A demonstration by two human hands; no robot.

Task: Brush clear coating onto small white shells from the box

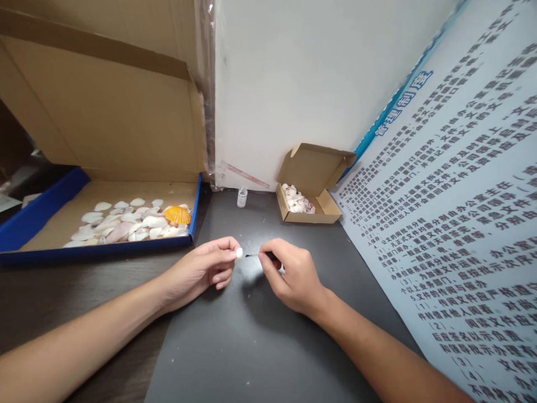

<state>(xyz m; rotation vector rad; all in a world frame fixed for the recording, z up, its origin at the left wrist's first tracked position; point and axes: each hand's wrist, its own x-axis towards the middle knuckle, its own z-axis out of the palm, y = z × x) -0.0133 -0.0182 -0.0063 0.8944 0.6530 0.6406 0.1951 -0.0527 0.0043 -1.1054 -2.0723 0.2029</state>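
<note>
Holding a small white piece (239,253) just beside a thin stick (252,256).
Pinching with fingers: piece in left hand (210,263), stick in right hand (291,272), above a gray surface (243,358).

The camera sits on the person's head, facing forward and tilted down at the grey work surface (251,358). It looks from above and behind the left hand (213,263) and right hand (293,274), fairly near, around mid-frame. Its wide view reaches a white wall (293,73) ahead and a printed board (461,224) at right.
</note>
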